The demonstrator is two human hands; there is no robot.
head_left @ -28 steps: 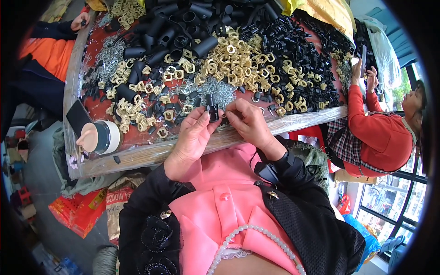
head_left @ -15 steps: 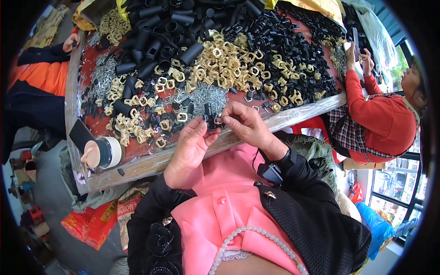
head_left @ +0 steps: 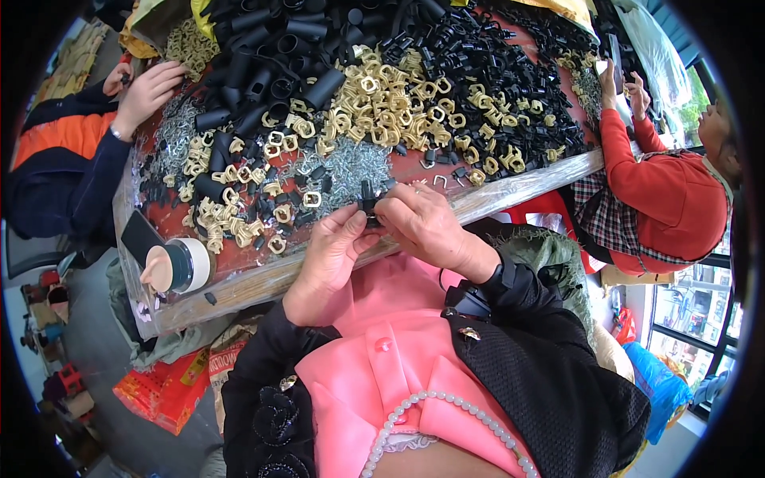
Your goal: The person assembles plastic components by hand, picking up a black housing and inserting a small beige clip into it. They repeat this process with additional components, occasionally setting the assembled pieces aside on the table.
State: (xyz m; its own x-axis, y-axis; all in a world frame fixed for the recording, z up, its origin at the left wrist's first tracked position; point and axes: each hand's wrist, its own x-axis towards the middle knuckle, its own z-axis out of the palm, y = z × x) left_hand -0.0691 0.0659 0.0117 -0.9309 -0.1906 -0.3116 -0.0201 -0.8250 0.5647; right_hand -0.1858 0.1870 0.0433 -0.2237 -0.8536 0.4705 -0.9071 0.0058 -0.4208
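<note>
A small black plastic part (head_left: 367,191) stands upright between my hands at the table's near edge. My left hand (head_left: 339,243) grips it with thumb and fingers. On its right side, my right hand (head_left: 422,223) has thumb and fingertips closed together against the part; whatever they pinch is hidden. Just beyond my hands lies a heap of silvery metal U-shaped pieces (head_left: 343,171). A large pile of gold-coloured rings (head_left: 382,103) rises behind it, with more gold pieces (head_left: 227,227) scattered to the left.
Black tubes (head_left: 295,48) and small black parts (head_left: 470,72) cover the far table. A phone (head_left: 140,237) and a lidded jar (head_left: 187,265) lie at the near left corner. One co-worker's hand (head_left: 151,95) reaches in from the left; another person in red (head_left: 669,203) works on the right.
My right hand has moved in closer over the black part, covering the small metal piece seen at its fingertips before. On the left, a co-worker's hand has reached over the table.
</note>
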